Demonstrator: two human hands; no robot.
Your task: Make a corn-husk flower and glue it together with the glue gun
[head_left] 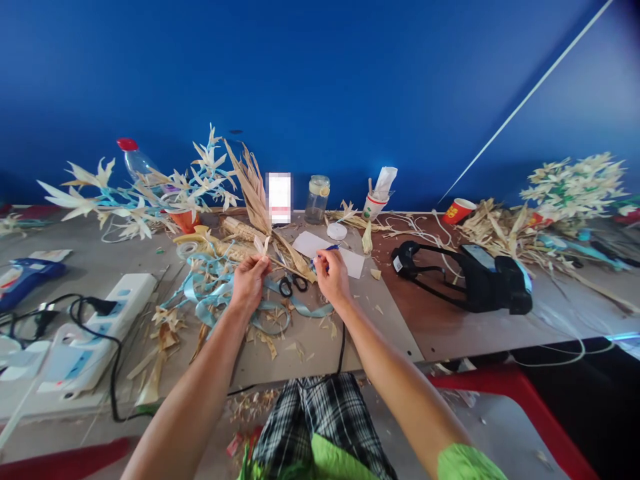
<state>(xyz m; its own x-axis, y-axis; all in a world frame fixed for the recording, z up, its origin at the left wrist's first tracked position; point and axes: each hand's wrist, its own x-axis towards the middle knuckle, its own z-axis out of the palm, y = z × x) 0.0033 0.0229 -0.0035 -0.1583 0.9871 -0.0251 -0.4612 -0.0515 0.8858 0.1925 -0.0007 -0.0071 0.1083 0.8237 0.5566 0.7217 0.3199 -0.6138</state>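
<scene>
My left hand (pixel 251 279) is closed in a pinch on a pale strip of corn husk (pixel 262 245) that sticks up from its fingertips. To its right, my right hand (pixel 332 273) is curled closed over the table. Something small and blue (pixel 332 248) shows at its fingertips, too little of it visible to name. Between and below the hands lie black-handled scissors (pixel 293 286). Light blue ribbon (pixel 204 288) is heaped beside my left hand, and a white sheet of paper (pixel 354 262) lies just behind my right hand.
Husk flowers (pixel 145 193) stand at the back left. A glass jar (pixel 317 200) and white cup (pixel 374 207) stand near the blue wall. A power strip (pixel 107 333) and blue glue gun (pixel 33 279) lie left; a black headset (pixel 467 277) lies right. Husk scraps litter the table.
</scene>
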